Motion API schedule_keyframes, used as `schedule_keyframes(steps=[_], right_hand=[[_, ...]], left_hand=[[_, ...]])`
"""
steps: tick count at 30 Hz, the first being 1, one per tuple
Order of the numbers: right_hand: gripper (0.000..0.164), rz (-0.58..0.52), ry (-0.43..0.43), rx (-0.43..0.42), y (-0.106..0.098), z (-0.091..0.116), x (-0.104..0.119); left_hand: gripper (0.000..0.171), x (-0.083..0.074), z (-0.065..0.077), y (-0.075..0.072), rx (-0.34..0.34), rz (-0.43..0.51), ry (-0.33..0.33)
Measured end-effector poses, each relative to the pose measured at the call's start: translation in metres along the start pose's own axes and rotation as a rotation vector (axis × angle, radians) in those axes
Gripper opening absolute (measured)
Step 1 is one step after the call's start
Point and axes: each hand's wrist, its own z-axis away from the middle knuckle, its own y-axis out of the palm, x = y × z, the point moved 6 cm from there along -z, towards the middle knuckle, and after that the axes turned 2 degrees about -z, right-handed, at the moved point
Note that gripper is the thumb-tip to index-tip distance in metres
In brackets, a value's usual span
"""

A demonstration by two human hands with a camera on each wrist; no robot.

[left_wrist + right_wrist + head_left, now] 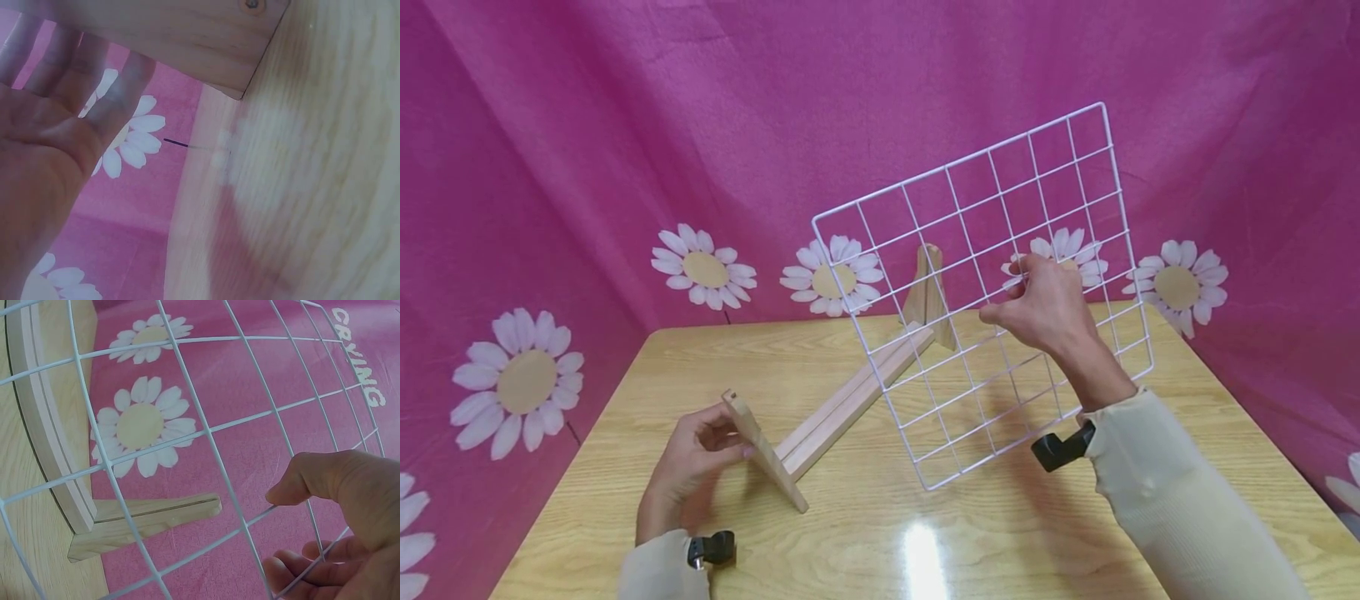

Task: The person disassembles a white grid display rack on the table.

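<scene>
My left hand point(685, 462) holds the near wooden end piece point(765, 450) of a low stand, its thumb and fingers at the upper part. In the left wrist view the fingers point(94, 62) reach up to that wood, and a screw head shows in it. A pale grooved rail point(857, 396) joins it to the far end piece point(928, 287), which has a slot too. My right hand point(1048, 304) grips a white wire grid panel point(946, 167) by its inner wires. Tilted, the panel hangs above the table, partly in front of the far end piece.
The stand rests on a light wood-grain table point(1000, 533). Pink cloth point(850, 83) with white daisies hangs behind and on both sides. Black wrist cameras sit on both of my cuffs, the right one point(1060, 448) close to the panel's lower edge.
</scene>
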Motion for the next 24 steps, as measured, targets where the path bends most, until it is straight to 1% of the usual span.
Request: schedule_keyframes(steps=[6,9,12,17,24], right_hand=[[0.063,0.004,0.007,-0.008,-0.002,0.0,-0.005],[0.062,0.011,0.014,-0.012,-0.003,0.001,-0.006],[0.063,0.016,0.009,-0.012,-0.002,0.001,-0.006],[0.063,0.027,0.01,-0.009,-0.003,0.0,-0.009],[0.061,0.027,0.021,0.024,-0.002,0.001,-0.017]], left_hand=[[0.035,-0.004,0.005,0.005,0.019,0.047,0.047],[0.035,-0.005,0.006,0.006,0.014,0.062,0.038],[0.035,-0.006,0.007,0.009,0.024,0.078,0.041],[0.034,-0.006,0.007,0.014,0.043,0.071,0.039],[0.035,-0.01,0.006,0.022,0.069,0.049,0.049]])
